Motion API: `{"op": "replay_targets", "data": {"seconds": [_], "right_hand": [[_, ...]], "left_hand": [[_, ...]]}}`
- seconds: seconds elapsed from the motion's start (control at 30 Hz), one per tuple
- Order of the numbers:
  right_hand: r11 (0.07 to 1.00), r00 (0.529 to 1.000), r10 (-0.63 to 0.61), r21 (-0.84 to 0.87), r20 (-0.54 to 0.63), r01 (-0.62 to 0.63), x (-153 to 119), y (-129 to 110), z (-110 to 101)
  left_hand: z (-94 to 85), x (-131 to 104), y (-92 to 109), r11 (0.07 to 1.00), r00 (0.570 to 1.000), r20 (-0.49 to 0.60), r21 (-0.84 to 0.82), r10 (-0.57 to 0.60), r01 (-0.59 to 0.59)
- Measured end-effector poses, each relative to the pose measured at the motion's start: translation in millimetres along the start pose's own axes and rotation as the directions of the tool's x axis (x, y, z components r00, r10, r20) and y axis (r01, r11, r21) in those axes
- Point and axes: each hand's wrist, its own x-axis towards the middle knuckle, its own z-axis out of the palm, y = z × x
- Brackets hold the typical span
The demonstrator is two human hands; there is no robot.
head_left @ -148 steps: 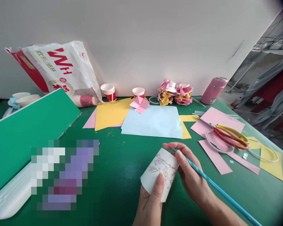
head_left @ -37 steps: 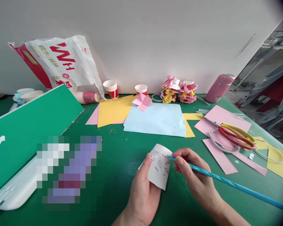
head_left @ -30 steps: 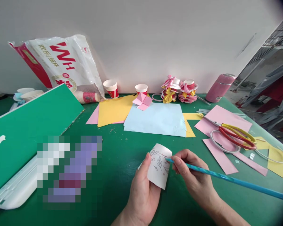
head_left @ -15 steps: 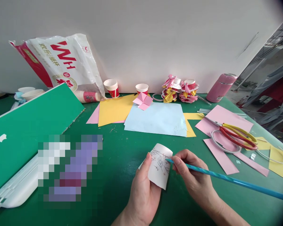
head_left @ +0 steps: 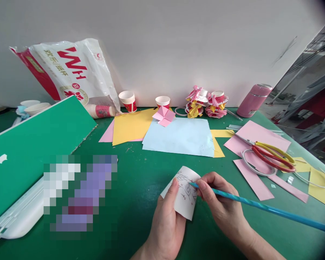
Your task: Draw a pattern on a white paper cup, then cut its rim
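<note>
Left hand (head_left: 166, 225) fingers wrapped around white paper cup (head_left: 184, 196), held on its side above the near edge of the green surface (head_left: 141, 173), near the middle. Right hand (head_left: 219, 202) fingers pinched on blue pen (head_left: 260, 207); tip touching cup wall among the leaf drawings. Light blue sheet (head_left: 180, 137) lies mid-surface, behind the cup. Scissors (head_left: 271, 157) on pink paper (head_left: 256, 139) toward right edge. Pink bottle (head_left: 253, 101) at far right corner. Green board (head_left: 35, 151) along left edge.

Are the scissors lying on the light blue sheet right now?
No, the scissors lie on pink paper at the right of the table, well apart from the light blue sheet.
</note>
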Motion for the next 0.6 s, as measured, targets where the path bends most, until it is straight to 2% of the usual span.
{"op": "replay_targets", "data": {"seconds": [0.13,0.33,0.6], "right_hand": [[1.000,1.000,0.007,0.019,0.002,-0.007,1.0,0.4,1.4],[1.000,1.000,0.002,0.012,0.000,-0.002,1.9,-0.5,1.5],[1.000,1.000,0.009,0.011,0.002,-0.009,0.5,-0.6,0.1]], "left_hand": [[-0.1,-0.8,-2.9,1.000,1.000,-0.001,0.023,0.008,-0.008],[1.8,-2.8,-6.2,0.996,0.992,-0.113,0.085,0.048,-0.038],[-7.9,-1.8,-10.6,0.976,0.993,-0.069,0.203,0.092,-0.077]]}}
